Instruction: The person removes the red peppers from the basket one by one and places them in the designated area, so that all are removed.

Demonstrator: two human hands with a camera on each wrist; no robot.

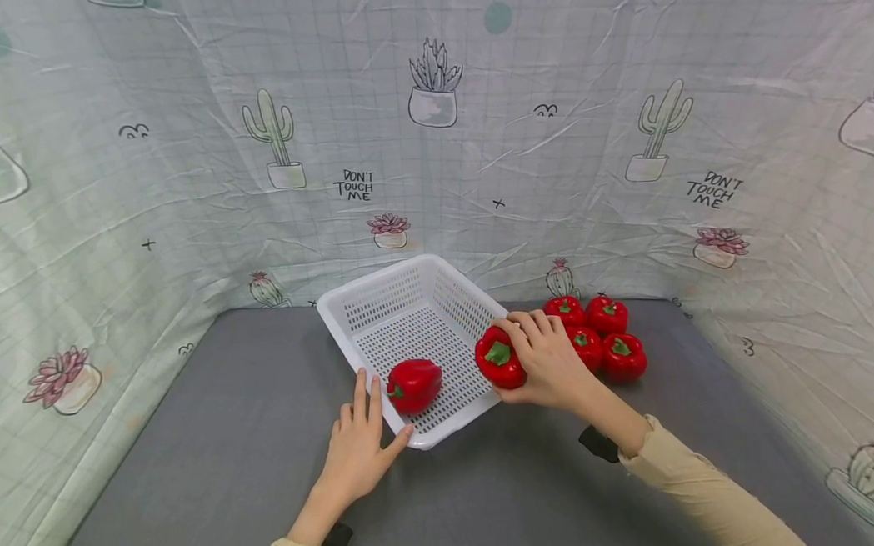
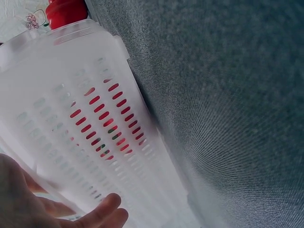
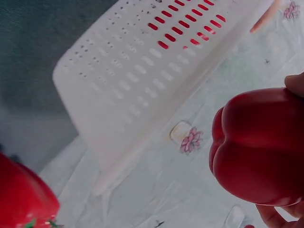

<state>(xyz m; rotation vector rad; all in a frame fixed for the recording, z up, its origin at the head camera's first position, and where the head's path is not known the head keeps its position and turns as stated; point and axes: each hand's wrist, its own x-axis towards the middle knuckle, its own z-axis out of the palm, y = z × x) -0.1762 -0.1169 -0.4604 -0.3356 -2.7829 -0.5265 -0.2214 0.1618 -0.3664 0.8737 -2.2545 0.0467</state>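
Observation:
My right hand (image 1: 548, 362) grips a red bell pepper (image 1: 498, 358), its green stem facing up, over the right edge of a white perforated plastic basket (image 1: 341, 333). In the right wrist view that pepper (image 3: 261, 147) is held between thumb and fingers, apart from the basket wall (image 3: 104, 118). Another red pepper (image 1: 416, 385) lies on its side inside the basket, near the front left corner. My left hand (image 1: 356, 455) rests at the basket's front left rim with fingers spread. Through the slots of the basket wall (image 2: 57, 114) red shows in the left wrist view.
Several more red peppers (image 1: 623, 357) stand grouped on the grey table (image 1: 215, 453), right of the basket and partly behind my right hand. A patterned cloth (image 1: 476, 179) with cactus prints hangs behind and along both sides.

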